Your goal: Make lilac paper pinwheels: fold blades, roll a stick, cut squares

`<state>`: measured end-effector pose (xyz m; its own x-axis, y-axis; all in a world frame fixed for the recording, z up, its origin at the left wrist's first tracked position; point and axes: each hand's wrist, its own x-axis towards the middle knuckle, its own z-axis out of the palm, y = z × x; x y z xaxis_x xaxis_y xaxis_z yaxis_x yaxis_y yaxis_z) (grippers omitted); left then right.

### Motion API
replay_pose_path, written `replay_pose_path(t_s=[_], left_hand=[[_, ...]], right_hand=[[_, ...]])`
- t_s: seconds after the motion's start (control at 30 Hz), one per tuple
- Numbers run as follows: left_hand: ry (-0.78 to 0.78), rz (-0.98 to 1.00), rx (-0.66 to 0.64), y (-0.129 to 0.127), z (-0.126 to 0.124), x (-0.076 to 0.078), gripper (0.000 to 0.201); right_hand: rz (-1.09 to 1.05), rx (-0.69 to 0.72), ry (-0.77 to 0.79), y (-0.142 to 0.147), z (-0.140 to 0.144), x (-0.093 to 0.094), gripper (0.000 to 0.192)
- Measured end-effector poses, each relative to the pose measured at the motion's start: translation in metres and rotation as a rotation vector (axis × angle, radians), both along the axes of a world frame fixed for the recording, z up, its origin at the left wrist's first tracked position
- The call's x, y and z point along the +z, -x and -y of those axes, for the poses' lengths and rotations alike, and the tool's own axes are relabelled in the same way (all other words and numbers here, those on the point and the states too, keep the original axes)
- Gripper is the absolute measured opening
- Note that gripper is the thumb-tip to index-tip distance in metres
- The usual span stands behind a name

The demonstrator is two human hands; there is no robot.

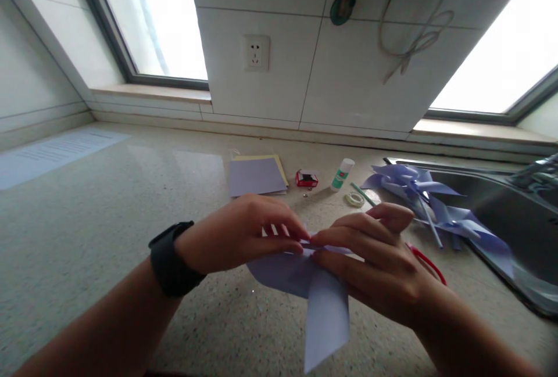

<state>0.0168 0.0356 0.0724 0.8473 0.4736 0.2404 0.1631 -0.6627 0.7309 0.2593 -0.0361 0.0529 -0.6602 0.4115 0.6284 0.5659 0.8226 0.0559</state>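
Speckled countertop [87,237], left hand [235,232] and right hand [375,261] pinching lilac paper pinwheel [322,301]

Glue stick [342,174], tape roll [354,199], paper stack [256,176]

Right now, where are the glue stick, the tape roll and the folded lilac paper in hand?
glue stick [342,174], head view, on its body.
tape roll [354,199], head view, on its ring.
folded lilac paper [325,313], head view, on its lower flap.

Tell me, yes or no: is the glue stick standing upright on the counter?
No, the glue stick lies tilted on the counter, between the small red box and the tape roll.
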Motion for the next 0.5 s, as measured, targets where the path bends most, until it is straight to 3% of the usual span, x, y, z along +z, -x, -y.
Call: replay_pose_path(t_s=[0.23,0.5], left_hand=[[-0.013,0.007,0.036,0.0032,-0.0004,-0.0047,0.012],[0.111,0.114,0.25,0.0029,0.0031,-0.0096,0.004]], right_hand=[[-0.025,0.007,0.007,0.001,0.0009,0.0068,0.012],[-0.042,-0.071,-0.077,-0.0014,0.0054,0.0066,0.013]])
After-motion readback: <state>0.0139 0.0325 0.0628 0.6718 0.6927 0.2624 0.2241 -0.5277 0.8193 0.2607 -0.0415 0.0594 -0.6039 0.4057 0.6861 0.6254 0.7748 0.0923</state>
